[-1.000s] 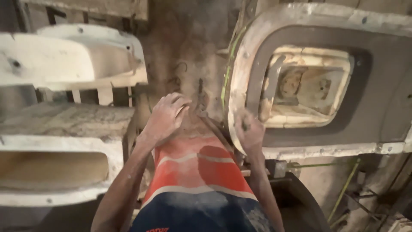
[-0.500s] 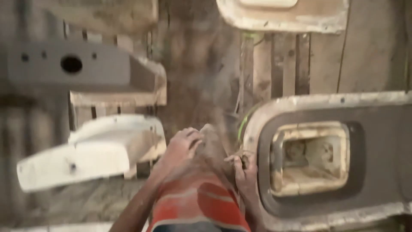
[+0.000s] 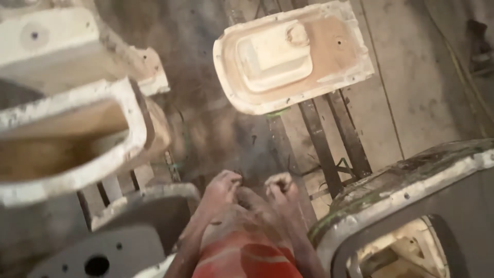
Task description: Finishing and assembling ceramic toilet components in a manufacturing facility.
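Seen from the head: left hand (image 3: 222, 186) and right hand (image 3: 281, 186) both curled shut, gripping the top of a red-striped dusty cloth (image 3: 247, 252) at the waist, between rough grey-rimmed moulds (image 3: 391, 190) and a pale plaster slab (image 3: 293, 54) beyond.

Both hands, left (image 3: 222, 186) and right (image 3: 280, 186), curled close together, arms bent

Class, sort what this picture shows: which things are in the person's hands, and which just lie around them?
In hand:
- left hand and right hand, fists on the red striped cloth

Lying about:
- pale oblong mould on rails
- hollow white casting
- grey rimmed mould
- grey plate with hole
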